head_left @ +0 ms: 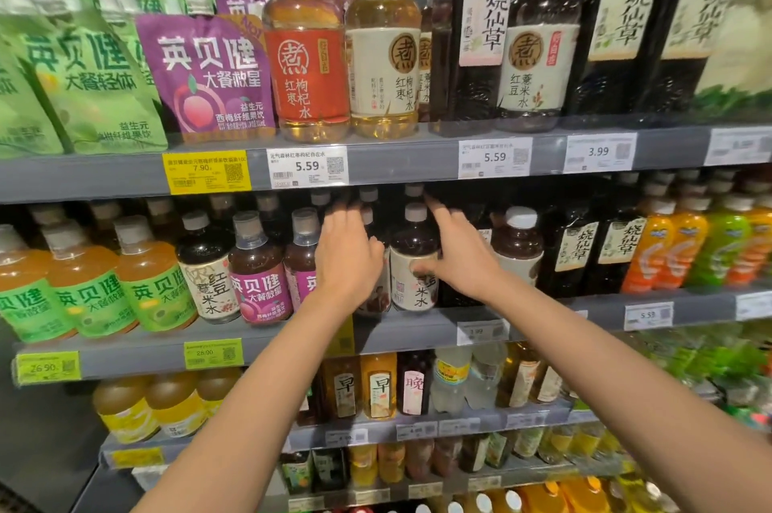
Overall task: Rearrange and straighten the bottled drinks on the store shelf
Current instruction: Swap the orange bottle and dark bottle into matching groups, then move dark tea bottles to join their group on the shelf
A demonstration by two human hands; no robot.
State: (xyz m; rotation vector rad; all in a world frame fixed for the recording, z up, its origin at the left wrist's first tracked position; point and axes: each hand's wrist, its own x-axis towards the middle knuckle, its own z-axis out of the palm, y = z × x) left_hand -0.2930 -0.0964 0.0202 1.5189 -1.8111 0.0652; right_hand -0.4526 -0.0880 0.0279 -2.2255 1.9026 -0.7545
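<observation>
— Head view: what is being handled?

— A dark tea bottle [413, 262] on the middle shelf [401, 335] is flanked by both hands. The left hand [349, 257] is laid against a hidden neighbouring bottle; whether that one is gripped cannot be told. The right hand [459, 257] is spread, thumb touching the label.

— Handling?

— Full, rigid, slick plastic is judged; the waist should be gripped. Crowding is caused by purple-labelled bottles [259, 270] and a white-capped bottle [518, 245].
</observation>
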